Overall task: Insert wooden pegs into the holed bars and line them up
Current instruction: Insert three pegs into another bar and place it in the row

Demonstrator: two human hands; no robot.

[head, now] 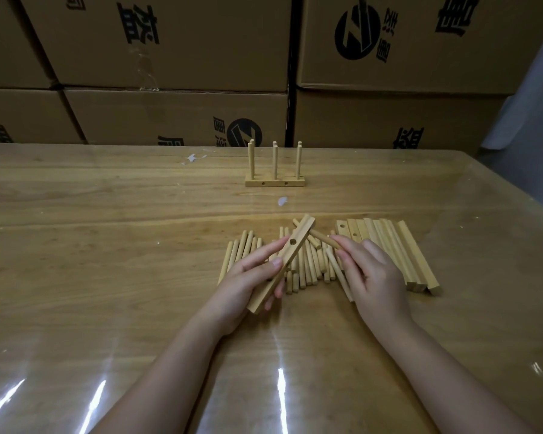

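Observation:
My left hand [248, 280] grips a holed wooden bar [290, 250], tilted up and away over the pile of loose pegs [308, 267]. My right hand [367, 270] pinches one peg [323, 239] whose far end meets the bar near its upper end; a second peg [337, 270] lies under the same hand's fingers. To the right lies a row of bars [398, 249], side by side. Farther back stand finished bars with upright pegs [275, 170], one behind the other.
The wooden table [107, 245] is covered by a shiny clear sheet. Stacked cardboard boxes [176, 57] form a wall along its far edge. Small white scraps [192, 158] lie at the back and near the middle.

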